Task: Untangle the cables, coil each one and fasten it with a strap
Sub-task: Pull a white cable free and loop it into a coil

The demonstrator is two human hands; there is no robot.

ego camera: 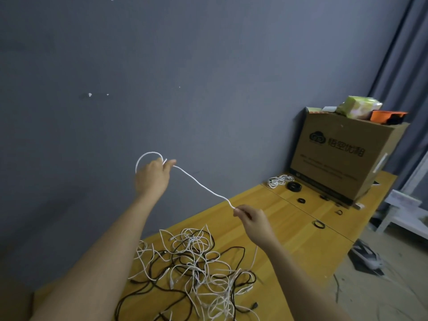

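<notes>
one white cable (pixel 201 185) is lifted clear of the table, strung in the air between two raised hands in front of the grey wall (pixel 162 66). the left hand (pixel 152 176) is held higher, fingers curled round the cable, with a single loop arching over the top of the hand. from there the cable sags down and to the right to the right hand (pixel 251 216), which pinches it at the fingertips; a white strand drops from below that hand toward the heap.

under the two forearms lies one tangled pile of cables (pixel 194 269) on the yellow wooden table (pixel 289 239), white and black strands mixed and overlapping so thickly that they cannot be counted singly.

further back on the table, near the wall, sits one small coiled white cable (pixel 278 181), and just beside it one thick black ring-shaped roll (pixel 294 186). three smaller black rings lie scattered apart on the tabletop: one (pixel 301 200) near the roll, one (pixel 339 212) further right, one (pixel 319 224) nearer the table's edge.

behind them stands one cardboard box (pixel 345 154) with printed lettering, topped by a green packet (pixel 357 108) and an orange container (pixel 385 115). a grey curtain (pixel 403 66) hangs at the right.
</notes>
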